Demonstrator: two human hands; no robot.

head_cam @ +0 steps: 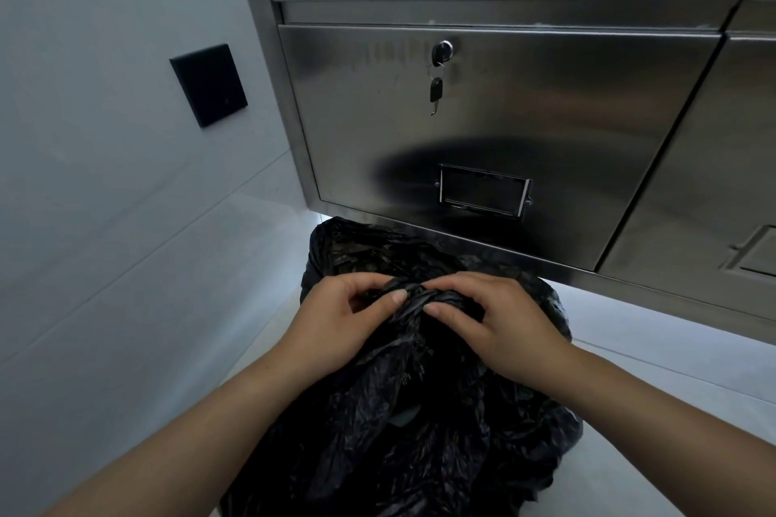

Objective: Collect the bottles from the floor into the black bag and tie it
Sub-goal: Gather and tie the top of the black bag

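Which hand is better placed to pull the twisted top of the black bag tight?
Probably the left hand: its thumb and fingers pinch the twisted strand of the black bag, free to pull outward. The right hand curls over the twist, suited to hold it.

Light: dim, cool, bluish overall. Brightest band lay on the floor (655, 332) under the steel cabinet (525, 118), from centre toward 3 o'clock. Dull sheen on its door at 1 o'clock. The black bag (424, 437) was mostly shadow. Edges bowed; slightly soft.
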